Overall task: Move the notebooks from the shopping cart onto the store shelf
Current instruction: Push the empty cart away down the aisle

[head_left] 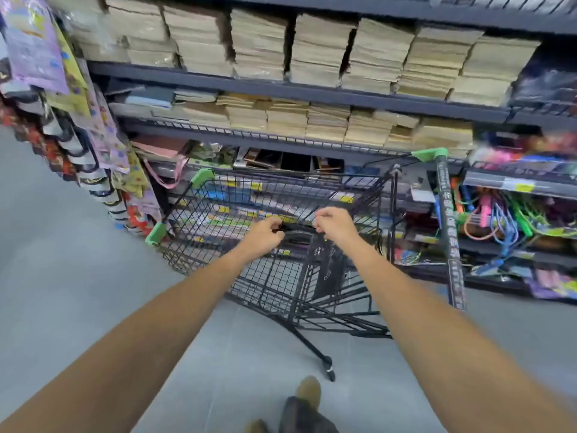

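Note:
A black wire shopping cart (199,210) with green corner guards stands against the dark metal store shelf (281,89). Both my arms reach down into the basket. My left hand (265,235) and my right hand (335,225) are curled on the two ends of a black notebook (296,234) held between them; blur hides its details. Another dark cover with white marks (327,270) stands lower in the cart. Tan stacks of notebooks (321,51) fill the upper shelf, and a lower row of tan stacks (287,120) sits on the shelf beneath.
Colourful bags (40,45) hang on the shelf's left end. Bright cords and ropes (499,220) crowd the shelves at the right. The cart's black handle bar (448,232) rises at the right. Grey floor tiles (78,276) spread to the left, and my shoe (309,392) is below the cart.

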The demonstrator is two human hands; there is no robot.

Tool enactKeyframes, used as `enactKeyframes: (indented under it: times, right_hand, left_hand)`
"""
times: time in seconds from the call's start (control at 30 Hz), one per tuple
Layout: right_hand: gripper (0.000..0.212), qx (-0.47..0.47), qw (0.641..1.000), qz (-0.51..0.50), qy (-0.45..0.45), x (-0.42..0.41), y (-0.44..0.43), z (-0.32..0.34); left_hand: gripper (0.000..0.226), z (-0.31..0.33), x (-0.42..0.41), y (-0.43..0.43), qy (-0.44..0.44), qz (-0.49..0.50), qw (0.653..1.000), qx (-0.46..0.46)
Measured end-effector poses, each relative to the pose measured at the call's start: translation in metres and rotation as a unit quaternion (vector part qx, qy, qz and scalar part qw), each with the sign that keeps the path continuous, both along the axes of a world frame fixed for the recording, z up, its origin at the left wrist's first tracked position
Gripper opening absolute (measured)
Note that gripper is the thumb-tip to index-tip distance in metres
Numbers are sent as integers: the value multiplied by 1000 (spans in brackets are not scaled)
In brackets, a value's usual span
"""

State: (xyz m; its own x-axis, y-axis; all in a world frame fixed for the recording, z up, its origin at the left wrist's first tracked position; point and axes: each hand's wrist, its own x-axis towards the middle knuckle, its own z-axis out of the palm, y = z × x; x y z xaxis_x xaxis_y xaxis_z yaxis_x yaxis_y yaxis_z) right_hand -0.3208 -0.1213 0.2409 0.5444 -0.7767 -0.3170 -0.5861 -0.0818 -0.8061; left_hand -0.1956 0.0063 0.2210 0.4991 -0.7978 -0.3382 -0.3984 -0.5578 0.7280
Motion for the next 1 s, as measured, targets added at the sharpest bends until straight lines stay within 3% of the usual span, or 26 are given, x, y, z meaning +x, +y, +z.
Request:
enactKeyframes:
  times: [0.1, 0.23, 0.33, 0.4, 0.7, 1.0]
  right_hand:
    - [21, 35, 998, 26, 50, -13, 29, -55]
    - [27, 4, 983, 115, 145, -35, 66, -116]
    - [40, -9, 959, 179, 220, -46, 88, -144]
    - [44, -70, 937, 221, 260, -48, 94, -150]
    - [34, -203, 916, 238, 253, -52, 110, -154]
    - [31, -225, 909, 255, 241, -79, 151, -155]
  left_hand:
    - [43, -47, -9, 35, -3, -20, 997, 71]
    - [51, -95, -24, 68, -147, -140, 971, 130]
    - [56, -128, -28, 75, -200, -202, 945, 162]
    - [55, -134, -28, 72, -235, -213, 935, 161]
    - [41, -139, -22, 70, -217, -183, 947, 150]
    - [46, -141, -47, 117, -238, -181, 939, 169]
